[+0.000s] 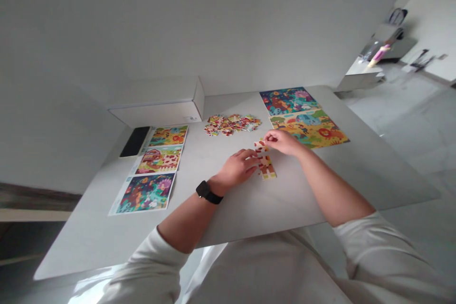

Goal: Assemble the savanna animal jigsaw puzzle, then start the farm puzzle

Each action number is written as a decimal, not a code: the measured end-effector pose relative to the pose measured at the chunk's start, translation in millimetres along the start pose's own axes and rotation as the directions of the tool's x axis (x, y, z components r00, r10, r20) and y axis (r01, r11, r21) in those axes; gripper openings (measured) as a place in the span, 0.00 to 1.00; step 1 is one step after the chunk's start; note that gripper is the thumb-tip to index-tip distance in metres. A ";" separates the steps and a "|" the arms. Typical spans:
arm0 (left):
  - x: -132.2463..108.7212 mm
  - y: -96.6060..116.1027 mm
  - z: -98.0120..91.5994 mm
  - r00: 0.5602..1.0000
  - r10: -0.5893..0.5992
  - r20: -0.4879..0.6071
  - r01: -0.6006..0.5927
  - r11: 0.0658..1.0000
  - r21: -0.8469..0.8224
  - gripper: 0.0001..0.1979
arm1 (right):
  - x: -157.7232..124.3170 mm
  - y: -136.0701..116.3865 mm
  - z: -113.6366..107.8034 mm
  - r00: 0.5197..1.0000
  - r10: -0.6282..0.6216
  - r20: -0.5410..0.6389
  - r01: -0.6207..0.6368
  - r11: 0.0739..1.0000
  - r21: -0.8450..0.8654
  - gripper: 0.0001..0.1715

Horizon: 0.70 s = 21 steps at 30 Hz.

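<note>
A narrow strip of joined jigsaw pieces (267, 165), cream with red-brown and yellow patches, lies on the table in front of me. My left hand (239, 167), with a black watch on its wrist, rests at the strip's left side. Its fingers are loosely bent, thumb apart, and the fingertips touch the pieces. At the strip's far end, my right hand (284, 142) pinches a jigsaw piece, most of it hidden by the fingers. Beyond both hands is a pile of loose jigsaw pieces (232, 125).
Two finished-looking puzzle pictures (309, 126) lie at the right. Three printed picture sheets (158, 160) line the left, beside a black phone (134, 141). A white box (156, 109) stands at the back left against the wall. The white table (228, 223) ends near my body.
</note>
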State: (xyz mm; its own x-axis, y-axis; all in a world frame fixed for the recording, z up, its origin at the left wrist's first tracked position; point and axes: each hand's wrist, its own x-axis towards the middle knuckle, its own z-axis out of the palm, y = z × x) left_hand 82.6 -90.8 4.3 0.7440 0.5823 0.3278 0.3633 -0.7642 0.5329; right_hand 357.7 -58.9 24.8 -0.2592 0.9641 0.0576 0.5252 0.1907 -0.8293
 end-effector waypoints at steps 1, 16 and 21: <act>0.1 0.5 1.7 1.000 0.017 0.021 -0.018 0.999 0.029 0.14 | 0.2 4.0 4.1 1.000 0.016 0.021 -0.016 1.000 -0.009 0.18; -1.0 -0.1 4.6 0.993 0.040 0.111 -0.056 0.987 0.147 0.20 | -0.8 8.0 14.8 0.992 0.125 0.015 -0.118 0.966 -0.228 0.02; -2.4 -3.3 8.3 0.990 0.025 0.137 -0.042 0.991 0.126 0.22 | -2.9 3.1 18.1 0.995 0.096 -0.015 -0.095 0.930 -0.355 0.01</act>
State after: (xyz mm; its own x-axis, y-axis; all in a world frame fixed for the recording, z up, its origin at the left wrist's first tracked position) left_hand 84.2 -92.0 -4.8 0.8224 0.5198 0.2311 0.3994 -0.8169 0.4161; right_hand 345.4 -64.5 12.0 -0.1951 0.9807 -0.0138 0.8009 0.1511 -0.5795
